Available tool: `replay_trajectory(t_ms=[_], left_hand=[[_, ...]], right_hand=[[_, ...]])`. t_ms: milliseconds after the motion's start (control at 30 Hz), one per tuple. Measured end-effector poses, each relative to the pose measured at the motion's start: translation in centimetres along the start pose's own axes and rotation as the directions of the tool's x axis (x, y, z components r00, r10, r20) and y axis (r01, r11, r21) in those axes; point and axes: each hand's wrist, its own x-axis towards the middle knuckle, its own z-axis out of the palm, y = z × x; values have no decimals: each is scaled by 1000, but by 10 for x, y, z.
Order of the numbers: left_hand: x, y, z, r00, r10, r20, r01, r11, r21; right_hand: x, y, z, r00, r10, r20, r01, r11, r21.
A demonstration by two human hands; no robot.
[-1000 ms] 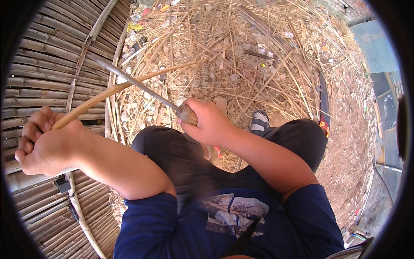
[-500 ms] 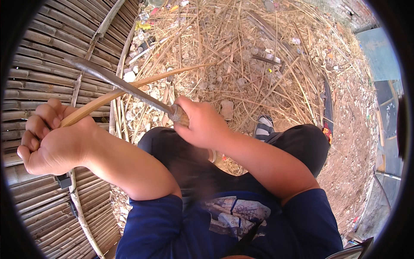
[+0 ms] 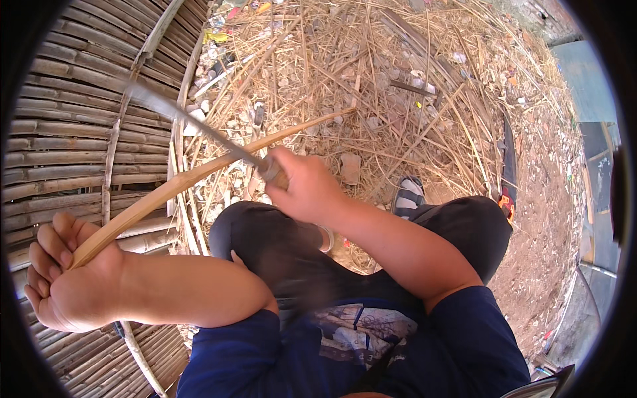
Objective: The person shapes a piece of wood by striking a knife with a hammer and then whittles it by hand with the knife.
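A long, pale bamboo strip (image 3: pixel 162 192) slants from the lower left up to the right, its thin tip over the littered ground. My left hand (image 3: pixel 86 282) is closed around its thick near end, palm turned up. In my right hand (image 3: pixel 308 188) is a machete (image 3: pixel 222 140), gripped by its short wooden handle. The dark blade points up and left, crossing the strip just ahead of the handle. Motion blurs the blade's far end. Whether the edge touches the strip, I cannot tell.
A bamboo-slat wall (image 3: pixel 73 142) runs along the left side. Dry bamboo shavings (image 3: pixel 371 86) and bits of rubbish cover the ground ahead. My bent knees (image 3: pixel 249 232) lie below my hands. Beside the right knee rests a long dark object with an orange end (image 3: pixel 506 205).
My left hand has moved down and drawn the bamboo strip back, lowering its near end. The machete blade now crosses the strip nearer its far tip; my right hand has barely moved.
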Motion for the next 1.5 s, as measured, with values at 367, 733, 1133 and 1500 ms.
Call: replay_trajectory(t_ms=[367,733,1133,1500], left_hand=[[13,-36,-2,950,38,-310,2,992,127],[2,-24,7,989,50,-140,-38,995,92],[23,-20,-19,999,-40,18,41,994,-99],[38,-37,-36,997,-54,-57,53,998,-20]], right_hand=[[-9,56,1,911,411,-28,-412,904,-114],[-31,104,12,959,260,-114,-272,957,-105],[-4,26,9,1000,-2,28,4,998,-70],[-15,145,6,850,469,-241,-514,838,-184]])
